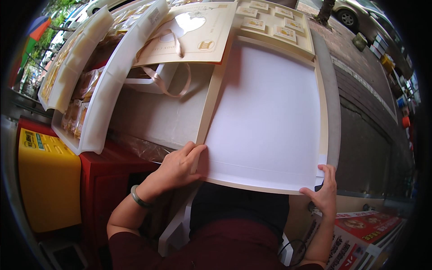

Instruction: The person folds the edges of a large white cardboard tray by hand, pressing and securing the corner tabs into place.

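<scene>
A large shallow box lid [265,117] lies with its white inside facing up and its cream rim around it. Its near edge reaches over my lap. My left hand [177,166] grips the near left corner, thumb and fingers on either side of the rim. At the near right corner my right hand [325,191] is closed around the rim, its thumb along the near edge. Just past the lid's far edge sits a cream box tray [308,42] with several small square packets [285,33]. A cream gift bag [198,31] with ribbon handles lies left of the lid.
White plastic crates [112,85] with wrapped snacks [87,81] stand at the left. Below them are a yellow box [49,180] and a red cabinet [101,180]. The grey tabletop [166,117] shows between crate and lid. Paving [360,90] and a parked car [355,18] lie to the right.
</scene>
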Available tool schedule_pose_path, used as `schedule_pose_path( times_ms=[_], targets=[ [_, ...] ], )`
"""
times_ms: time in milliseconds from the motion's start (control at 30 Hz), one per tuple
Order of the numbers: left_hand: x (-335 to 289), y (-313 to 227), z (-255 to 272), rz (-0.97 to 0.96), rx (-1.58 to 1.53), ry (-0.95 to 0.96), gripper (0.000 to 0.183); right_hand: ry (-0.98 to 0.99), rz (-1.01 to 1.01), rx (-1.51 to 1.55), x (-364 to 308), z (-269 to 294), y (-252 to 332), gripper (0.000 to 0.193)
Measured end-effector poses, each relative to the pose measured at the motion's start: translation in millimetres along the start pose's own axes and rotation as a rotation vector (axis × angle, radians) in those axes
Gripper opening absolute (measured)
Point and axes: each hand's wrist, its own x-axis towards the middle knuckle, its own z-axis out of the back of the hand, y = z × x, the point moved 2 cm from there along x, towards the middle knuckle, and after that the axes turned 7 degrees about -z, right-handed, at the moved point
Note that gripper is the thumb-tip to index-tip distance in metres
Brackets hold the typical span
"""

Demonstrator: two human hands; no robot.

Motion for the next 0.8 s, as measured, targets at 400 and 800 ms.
schedule_pose_path(
  times_ms=[400,800],
  targets=[
    [12.3,26.6,37.4,-0.04,-0.31,0.499,0.119,-0.059,-0.007,-0.173,-6.3,-15.6,-5.9,0.101],
    [14.9,29.6,35.4,-0.055,-0.204,0.362,0.092,-0.053,-0.024,-0.164,-7.7,-16.4,-2.9,0.1]
  ],
)
